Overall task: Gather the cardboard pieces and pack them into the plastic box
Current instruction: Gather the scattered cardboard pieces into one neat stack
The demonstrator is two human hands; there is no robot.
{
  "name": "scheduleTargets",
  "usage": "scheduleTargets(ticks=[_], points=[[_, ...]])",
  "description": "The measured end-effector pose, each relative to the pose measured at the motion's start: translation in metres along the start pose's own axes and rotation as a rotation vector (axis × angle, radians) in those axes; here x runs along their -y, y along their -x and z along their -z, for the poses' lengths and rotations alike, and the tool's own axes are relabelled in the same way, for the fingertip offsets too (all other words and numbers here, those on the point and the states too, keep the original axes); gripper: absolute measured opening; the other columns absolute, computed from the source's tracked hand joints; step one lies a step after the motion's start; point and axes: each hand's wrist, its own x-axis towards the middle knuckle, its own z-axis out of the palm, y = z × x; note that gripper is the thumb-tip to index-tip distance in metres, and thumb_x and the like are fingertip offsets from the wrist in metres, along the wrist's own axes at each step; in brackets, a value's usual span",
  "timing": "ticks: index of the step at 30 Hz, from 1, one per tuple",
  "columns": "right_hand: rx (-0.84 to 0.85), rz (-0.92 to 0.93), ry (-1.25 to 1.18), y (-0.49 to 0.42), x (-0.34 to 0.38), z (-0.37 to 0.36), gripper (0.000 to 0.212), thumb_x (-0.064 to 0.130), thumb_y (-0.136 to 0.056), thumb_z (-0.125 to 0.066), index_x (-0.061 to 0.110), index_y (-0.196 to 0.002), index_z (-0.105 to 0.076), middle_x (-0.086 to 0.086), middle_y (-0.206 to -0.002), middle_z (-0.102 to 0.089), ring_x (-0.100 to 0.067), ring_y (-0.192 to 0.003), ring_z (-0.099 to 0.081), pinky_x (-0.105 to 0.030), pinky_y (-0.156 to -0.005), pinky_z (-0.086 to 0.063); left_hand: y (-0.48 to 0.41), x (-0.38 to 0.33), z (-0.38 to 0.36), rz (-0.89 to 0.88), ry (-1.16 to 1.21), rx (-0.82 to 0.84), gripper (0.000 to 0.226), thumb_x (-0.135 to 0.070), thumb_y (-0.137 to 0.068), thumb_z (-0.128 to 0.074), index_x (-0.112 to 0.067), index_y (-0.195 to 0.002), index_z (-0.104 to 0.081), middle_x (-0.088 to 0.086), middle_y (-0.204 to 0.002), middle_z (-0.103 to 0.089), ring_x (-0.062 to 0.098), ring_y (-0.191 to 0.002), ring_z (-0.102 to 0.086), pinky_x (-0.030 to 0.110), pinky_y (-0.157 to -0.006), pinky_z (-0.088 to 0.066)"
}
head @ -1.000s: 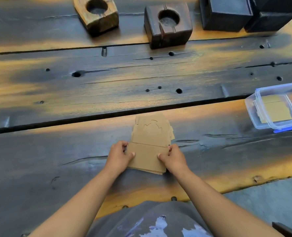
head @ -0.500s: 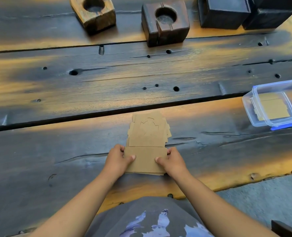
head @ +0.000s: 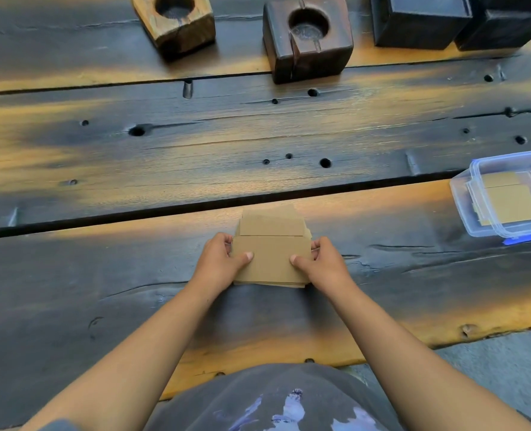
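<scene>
On the near plank of the table (head: 102,306), directly in front of the person, lies a stack of cardboard pieces (head: 272,259). The stack is uneven: the top piece sits toward the near edge, and several pieces beneath it stick out on the far side, one with notched corners. The left hand (head: 219,262) grips the stack's left edge, thumb pressed flat on the top piece and fingers curled around the side. The right hand (head: 321,264) grips the right edge the same way, thumb on top, fingers wrapped at the side. Both hands are closed on the stack, which rests on the wood.

Well apart to the right, at the frame's edge, stands a clear plastic box (head: 463,200) with a blue trim, open, with more cardboard lying flat inside it.

Along the far side of the table sit two wooden blocks with round holes, a light one (head: 177,29) and a dark one (head: 307,48), and beside them two dark boxes (head: 419,23). Grey floor (head: 506,368) shows at lower right.
</scene>
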Motion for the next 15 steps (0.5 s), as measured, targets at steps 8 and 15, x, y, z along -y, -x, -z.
scheduleTargets(ticks=[8,15], points=[[0.016,-0.025,0.187,-0.024,0.008,0.001,0.045,0.036,-0.077,-0.075,0.015,-0.108,-0.050,-0.007,-0.111,-0.062,-0.026,-0.100,-0.061,-0.043,-0.087,-0.052,-0.023,-0.006,-0.011,0.065,-0.098,-0.008,0.045,-0.041,-0.074,-0.077,-0.019,-0.103,-0.052,0.008,-0.107,-0.063,0.023,-0.095,-0.062,0.042,-0.085,-0.053],[0.032,-0.021,0.231,-0.035,0.010,0.008,0.051,0.041,-0.072,-0.078,0.021,-0.107,-0.046,-0.007,-0.117,-0.058,-0.023,-0.103,-0.059,-0.038,-0.088,-0.050,-0.028,-0.006,-0.008,0.129,-0.138,0.011,0.064,-0.049,-0.072,-0.077,-0.019,-0.118,-0.043,0.007,-0.117,-0.053,0.023,-0.104,-0.056,0.033,-0.082,-0.045]])
